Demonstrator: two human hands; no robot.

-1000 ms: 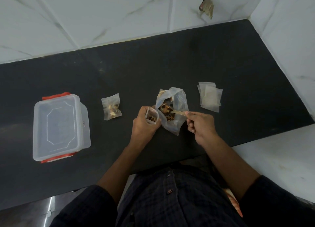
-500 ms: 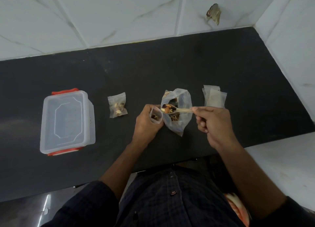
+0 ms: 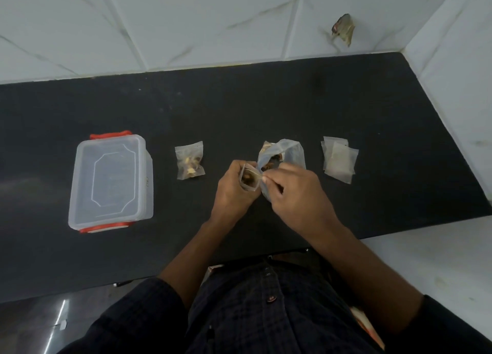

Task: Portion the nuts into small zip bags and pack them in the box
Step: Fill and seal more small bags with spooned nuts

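Note:
My left hand [image 3: 233,191] grips a small zip bag [image 3: 249,179] with its mouth held open and nuts inside. My right hand [image 3: 294,194] pinches a small wooden spoon [image 3: 257,174] whose bowl dips into that small bag. Just behind the hands lies the large clear bag of nuts [image 3: 283,156], its mouth open. A filled small zip bag [image 3: 189,160] lies on the dark counter to the left. Further left stands the clear plastic box [image 3: 111,182] with its lid on and red clips.
A stack of empty small zip bags [image 3: 338,159] lies right of the nut bag. White tiled walls close the counter [image 3: 266,108] at the back and right. The counter's front edge runs just before my body.
My right hand has carried the loaded spoon from the large nut bag leftward into the small bag that my left hand holds. The camera view has shifted downward a little.

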